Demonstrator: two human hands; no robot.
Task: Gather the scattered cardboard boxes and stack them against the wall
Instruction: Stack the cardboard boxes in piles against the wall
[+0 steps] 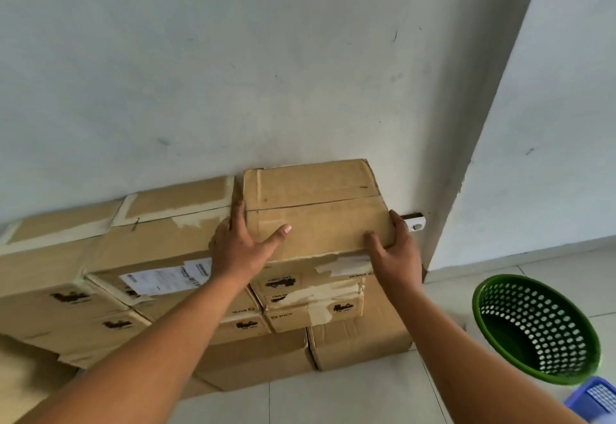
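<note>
A plain brown cardboard box (316, 203) sits on top of the right end of a stack of boxes, its back touching the white wall (233, 73). My left hand (240, 243) grips its left side, thumb lying over the top. My right hand (396, 250) clasps its near right corner. Under it lie smaller taped boxes (306, 300) with black printing, and larger boxes (360, 343) rest on the floor. To the left, more boxes (150, 240) stand in a row along the wall, one bearing a white shipping label (166, 278).
A green perforated plastic basket (536, 327) stands on the tiled floor to the right of the stack. A blue plastic object (596, 400) shows at the bottom right corner. A white socket (415, 222) is on the wall behind the top box, beside a jutting wall corner (466, 173).
</note>
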